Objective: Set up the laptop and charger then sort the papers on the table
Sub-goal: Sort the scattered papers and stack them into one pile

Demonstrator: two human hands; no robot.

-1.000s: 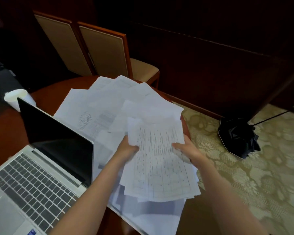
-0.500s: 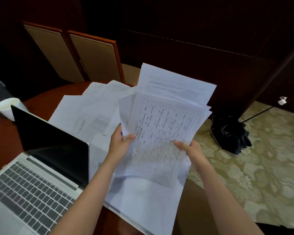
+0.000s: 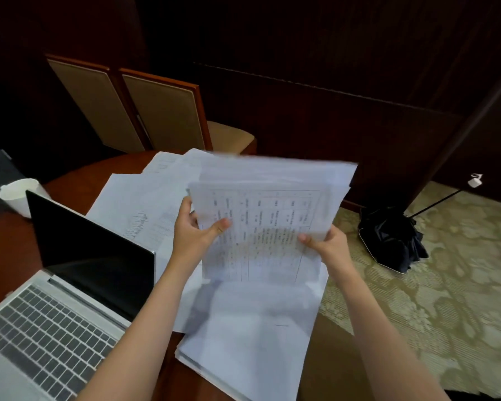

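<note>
You're lifting the paper bundle [image 3: 266, 215] clear of the right edge of the table [image 3: 75, 180], left hand [image 3: 194, 227] and right hand [image 3: 327, 247] each pinching a side (thumbs in front). Gathering is progressing, with loose sheets [image 3: 136, 204] waiting beside the laptop [image 3: 55, 314].

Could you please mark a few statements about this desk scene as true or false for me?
1. The left hand and the right hand both grip a sheaf of papers held up above the table. True.
2. The laptop is closed. False: it is open, with a dark screen.
3. A white cup stands beyond the laptop. True.
4. Every paper is in the hands. False: loose sheets lie spread on the table.
5. The black umbrella lies on the table. False: it lies on the carpet, to the right.
</note>
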